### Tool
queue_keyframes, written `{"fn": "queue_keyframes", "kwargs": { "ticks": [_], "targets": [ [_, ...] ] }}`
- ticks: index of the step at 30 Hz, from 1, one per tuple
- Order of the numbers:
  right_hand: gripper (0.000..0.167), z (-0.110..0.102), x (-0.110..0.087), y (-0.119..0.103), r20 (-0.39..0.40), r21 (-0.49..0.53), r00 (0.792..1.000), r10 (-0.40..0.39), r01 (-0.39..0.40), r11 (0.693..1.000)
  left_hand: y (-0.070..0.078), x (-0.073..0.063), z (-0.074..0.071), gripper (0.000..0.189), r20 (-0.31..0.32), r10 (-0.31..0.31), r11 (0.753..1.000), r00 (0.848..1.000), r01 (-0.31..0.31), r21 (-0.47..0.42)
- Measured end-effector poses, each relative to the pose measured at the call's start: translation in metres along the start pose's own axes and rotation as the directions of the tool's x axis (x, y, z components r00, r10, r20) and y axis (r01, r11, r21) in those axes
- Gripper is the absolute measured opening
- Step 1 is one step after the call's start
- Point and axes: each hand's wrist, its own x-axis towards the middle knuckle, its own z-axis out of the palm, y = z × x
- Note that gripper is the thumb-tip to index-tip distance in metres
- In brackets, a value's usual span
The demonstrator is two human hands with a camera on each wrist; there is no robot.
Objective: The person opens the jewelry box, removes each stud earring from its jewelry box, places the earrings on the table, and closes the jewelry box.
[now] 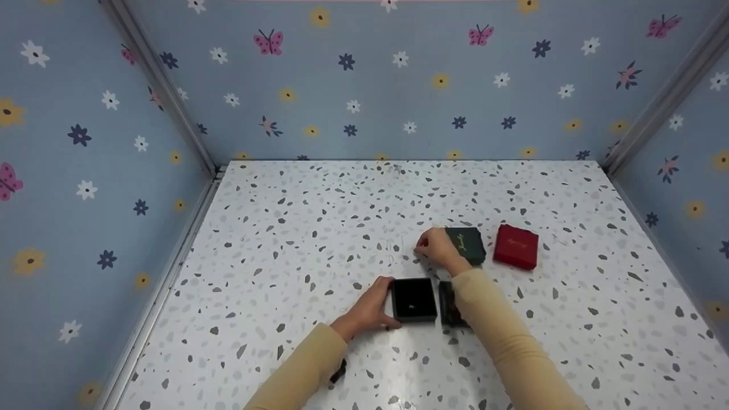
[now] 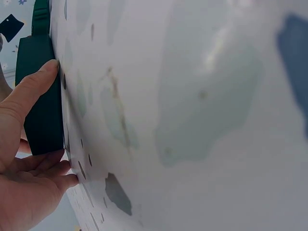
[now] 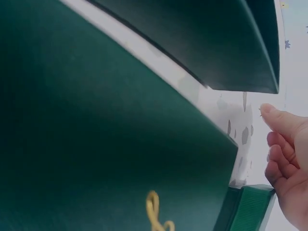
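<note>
My left hand (image 1: 367,307) grips an open dark green jewelry box (image 1: 397,310) from its left side, thumb at the near corner and fingers at the far corner. A small shiny piece (image 1: 412,306) rests on the box's black insert. My right hand (image 1: 439,246) is beyond it, its fingers curled. In the right wrist view, the thumb and index finger pinch a tiny item (image 3: 261,112), too small to identify. A green box (image 1: 468,245) with gold lettering sits beside that hand. Another dark box part (image 1: 447,302) lies partly hidden under my right sleeve.
A red box (image 1: 516,246) with faint gold lettering stands at the right. A small black object (image 1: 339,371) lies by my left sleeve. The speckled white tabletop (image 1: 296,228) is bordered by flowered blue panels (image 1: 376,80) at the back and both sides.
</note>
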Motion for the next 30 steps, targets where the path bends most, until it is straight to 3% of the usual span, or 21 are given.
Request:
{"fn": "queue_keyframes", "kwargs": {
  "ticks": [13, 23, 30],
  "targets": [
    [0.006, 0.0072, 0.0033, 0.0030, -0.012, 0.058, 0.999, 0.040, -0.040, 0.998, -0.0016, -0.0008, 0.0008, 0.089, -0.008, 0.017, 1.000, 1.000, -0.017, 0.001],
    [0.004, 0.0064, 0.0006, 0.0017, -0.043, 0.037, 0.999, -0.002, 0.003, 0.999, 0.0010, -0.0012, 0.0001, 0.088, -0.010, 0.015, 1.000, 1.000, -0.015, -0.005],
    [0.016, 0.0017, -0.0026, -0.0016, -0.003, 0.012, 1.000, 0.031, -0.031, 0.999, 0.0004, -0.0009, -0.0002, 0.087, 0.000, 0.009, 1.000, 1.000, -0.009, 0.004]
  ]
}}
